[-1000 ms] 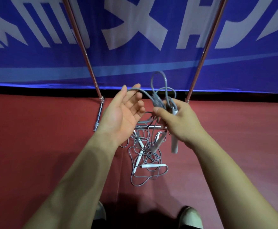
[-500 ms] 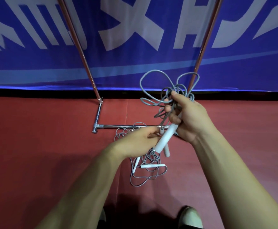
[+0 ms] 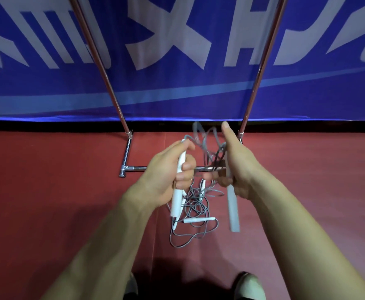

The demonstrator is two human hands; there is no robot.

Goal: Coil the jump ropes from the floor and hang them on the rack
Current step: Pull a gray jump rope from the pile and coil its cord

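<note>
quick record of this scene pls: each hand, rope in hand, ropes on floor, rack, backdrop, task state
left hand: grips a white handle, lower end pointing down
right hand: grips the other handle, thumb raised
held cord: grey, loose loops between the hands, blurred
floor pile: tangled grey ropes with white handles on the red floor, by the rack base
rack: metal, two slanted posts, nothing hanging on the part in view
backdrop: blue banner
task state: cord not yet coiled, nothing hung in view

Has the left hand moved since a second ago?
Yes. The left hand dropped from mostly above the rack's base bar to level with it, now gripping a white handle.
</note>
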